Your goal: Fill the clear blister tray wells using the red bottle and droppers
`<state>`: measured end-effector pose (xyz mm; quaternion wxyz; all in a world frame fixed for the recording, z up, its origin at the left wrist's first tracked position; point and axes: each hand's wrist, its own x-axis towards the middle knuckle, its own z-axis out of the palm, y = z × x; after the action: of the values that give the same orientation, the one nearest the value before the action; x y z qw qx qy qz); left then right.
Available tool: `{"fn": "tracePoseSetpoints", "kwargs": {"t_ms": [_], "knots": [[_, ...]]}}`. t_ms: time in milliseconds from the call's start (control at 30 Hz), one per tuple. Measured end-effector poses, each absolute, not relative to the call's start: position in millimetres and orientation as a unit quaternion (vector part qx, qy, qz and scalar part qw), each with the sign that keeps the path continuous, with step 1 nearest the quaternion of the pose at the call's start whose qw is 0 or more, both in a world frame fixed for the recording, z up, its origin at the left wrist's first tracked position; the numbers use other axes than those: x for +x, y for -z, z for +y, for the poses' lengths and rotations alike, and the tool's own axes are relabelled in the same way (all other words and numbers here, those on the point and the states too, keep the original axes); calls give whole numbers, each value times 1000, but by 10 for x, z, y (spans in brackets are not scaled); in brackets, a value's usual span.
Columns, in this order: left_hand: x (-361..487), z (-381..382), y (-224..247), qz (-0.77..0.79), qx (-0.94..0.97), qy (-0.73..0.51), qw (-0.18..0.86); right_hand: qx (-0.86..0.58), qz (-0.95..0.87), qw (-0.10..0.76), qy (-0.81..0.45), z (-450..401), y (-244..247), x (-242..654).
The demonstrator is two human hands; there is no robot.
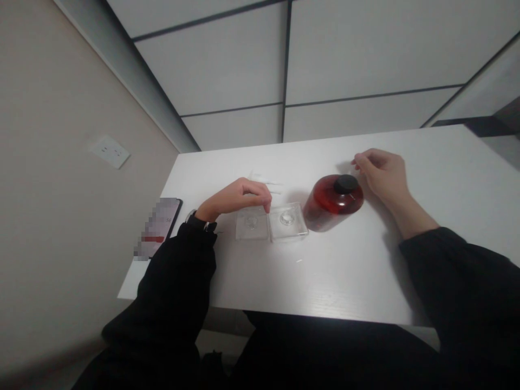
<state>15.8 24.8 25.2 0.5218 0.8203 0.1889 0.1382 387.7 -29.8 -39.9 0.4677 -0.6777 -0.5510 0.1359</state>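
Observation:
My left hand point(239, 196) hangs curled with its fingers closed, and its fingertips reach the back edge of a square clear glass or plastic dish point(287, 222). A second, matching dish point(252, 223) sits beneath the palm, side by side with the first. Each has a small round hollow at its centre. Several thin white sticks point(266, 181) lie behind my left hand, partly hidden by it. My right hand point(379, 176) is relaxed and holds nothing, just beyond a dark red bottle point(329, 206) with a black cap point(346, 184), close to the cap but apparently not touching it.
Everything stands on a white table point(345, 271) pushed against a beige wall point(69, 162) with a white wall socket point(109, 151). A phone point(158, 227) with a blurred screen lies at the table's left edge. A black watch point(195, 216) and black sleeves cover my wrists and forearms.

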Motion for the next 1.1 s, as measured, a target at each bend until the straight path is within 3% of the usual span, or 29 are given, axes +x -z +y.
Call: {"fn": "tracePoseSetpoints", "kwargs": {"t_ms": [1100], "knots": [[166, 236, -269, 186, 831, -142, 505, -664, -552, 486, -137, -266, 457, 3910]]}}
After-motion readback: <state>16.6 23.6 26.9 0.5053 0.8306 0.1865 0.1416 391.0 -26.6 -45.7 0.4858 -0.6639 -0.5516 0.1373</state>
